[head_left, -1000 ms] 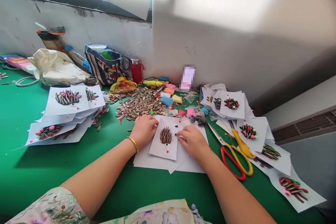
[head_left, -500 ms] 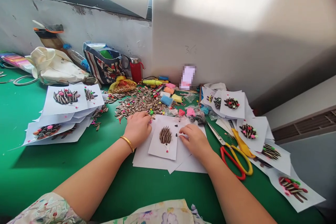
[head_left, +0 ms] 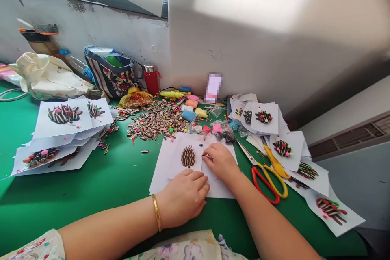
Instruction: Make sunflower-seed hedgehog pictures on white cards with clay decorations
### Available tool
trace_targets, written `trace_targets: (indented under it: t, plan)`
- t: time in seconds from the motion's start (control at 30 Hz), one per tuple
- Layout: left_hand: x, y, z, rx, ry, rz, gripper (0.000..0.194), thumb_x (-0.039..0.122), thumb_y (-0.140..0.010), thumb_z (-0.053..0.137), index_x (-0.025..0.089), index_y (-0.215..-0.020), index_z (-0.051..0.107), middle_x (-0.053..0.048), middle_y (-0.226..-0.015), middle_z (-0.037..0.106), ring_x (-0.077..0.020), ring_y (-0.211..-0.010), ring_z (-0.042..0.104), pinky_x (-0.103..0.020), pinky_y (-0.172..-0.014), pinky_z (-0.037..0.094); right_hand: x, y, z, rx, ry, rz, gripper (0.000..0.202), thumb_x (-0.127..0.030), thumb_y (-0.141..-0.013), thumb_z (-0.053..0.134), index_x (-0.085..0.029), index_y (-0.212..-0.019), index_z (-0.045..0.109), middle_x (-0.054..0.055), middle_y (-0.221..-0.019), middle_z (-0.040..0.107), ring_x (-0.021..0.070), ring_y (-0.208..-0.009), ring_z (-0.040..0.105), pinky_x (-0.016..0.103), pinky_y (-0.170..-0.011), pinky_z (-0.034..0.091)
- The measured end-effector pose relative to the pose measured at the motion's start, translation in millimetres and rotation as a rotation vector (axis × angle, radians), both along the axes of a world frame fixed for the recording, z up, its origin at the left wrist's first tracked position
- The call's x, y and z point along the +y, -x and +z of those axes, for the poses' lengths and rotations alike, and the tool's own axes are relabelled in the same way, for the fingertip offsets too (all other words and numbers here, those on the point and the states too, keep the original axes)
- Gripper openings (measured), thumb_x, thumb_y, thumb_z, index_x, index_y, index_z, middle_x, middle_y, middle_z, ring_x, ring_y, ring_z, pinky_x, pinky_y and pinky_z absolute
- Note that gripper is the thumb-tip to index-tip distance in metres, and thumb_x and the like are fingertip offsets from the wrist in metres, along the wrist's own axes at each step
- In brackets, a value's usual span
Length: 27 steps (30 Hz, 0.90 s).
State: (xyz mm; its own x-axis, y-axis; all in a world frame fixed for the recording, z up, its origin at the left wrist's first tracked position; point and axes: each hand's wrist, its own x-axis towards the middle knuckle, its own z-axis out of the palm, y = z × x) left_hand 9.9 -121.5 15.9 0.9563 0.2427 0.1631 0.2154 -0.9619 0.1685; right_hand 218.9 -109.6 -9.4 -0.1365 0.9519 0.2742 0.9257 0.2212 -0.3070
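Note:
A white card (head_left: 175, 158) lies on larger white paper sheets (head_left: 227, 187), bearing a hedgehog shape made of striped sunflower seeds (head_left: 188, 156). My left hand (head_left: 185, 197) rests over the card's lower part, fingers side by side and lying on it, covering most of the hedgehog's face. At the card's right edge, my right hand (head_left: 221, 162) has thumb and forefinger pinched at a small dark clay piece. Another small black clay piece (head_left: 200, 144) sits just above those fingertips. A pink ball (head_left: 172, 139) is on the paper near its upper left.
Loose sunflower seeds (head_left: 154, 120) spread behind the paper, beside coloured clay packets (head_left: 189, 115). Scissors (head_left: 265, 174) and a yellow utility knife (head_left: 274, 162) lie at right. Finished seed cards (head_left: 63, 128) are stacked left, more cards (head_left: 307, 189) right. A red flask (head_left: 151, 80) stands behind.
My left hand has moved from the paper's upper left down and right onto the card's lower part. My right fingers have closed at the dark clay piece. The view has shifted slightly right.

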Motion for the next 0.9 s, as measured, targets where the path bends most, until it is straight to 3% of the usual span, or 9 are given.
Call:
trace_targets:
  t: [0.27,0.43,0.67,0.9]
  plan:
    - [-1,-1,-10.6,0.027,0.030,0.008,0.051,0.047,-0.088,0.057,0.012,-0.125,0.056,-0.016,-0.131,0.060,-0.0303,-0.120,0.055,-0.042,-0.097,0.045,2,5,-0.2,-0.009,-0.054,-0.028,0.002,-0.020,-0.086,0.068,-0.020,-0.087,0.069,0.004,-0.086,0.064,0.0198,-0.087,0.055,0.031,-0.079,0.040]
    - [-1,0,-13.1,0.030,0.065,0.017,0.051,0.047,-0.088,0.058,0.012,-0.124,0.058,-0.015,-0.131,0.061,-0.0303,-0.121,0.056,-0.042,-0.098,0.046,4,13,-1.1,-0.116,-0.037,-0.065,0.006,-0.022,-0.087,0.066,-0.022,-0.089,0.071,0.004,-0.087,0.065,0.0207,-0.088,0.054,0.032,-0.078,0.037]
    - [-1,0,-12.6,0.037,0.061,0.011,0.049,0.049,-0.087,0.060,0.012,-0.119,0.060,-0.017,-0.128,0.063,-0.0316,-0.120,0.057,-0.044,-0.097,0.048,-11,17,10.4,-0.251,0.022,-0.044,0.014,-0.024,-0.090,0.061,-0.027,-0.093,0.074,0.004,-0.084,0.067,0.0207,-0.086,0.054,0.034,-0.074,0.031]
    - [0,-2,-11.0,0.058,0.042,0.006,0.049,0.049,-0.086,0.061,0.011,-0.116,0.062,-0.017,-0.127,0.063,-0.0314,-0.119,0.057,-0.043,-0.097,0.048,-13,23,12.7,-0.306,0.038,-0.063,0.023,-0.020,-0.089,0.058,-0.028,-0.107,0.071,0.004,-0.085,0.066,0.0209,-0.084,0.054,0.035,-0.073,0.030]
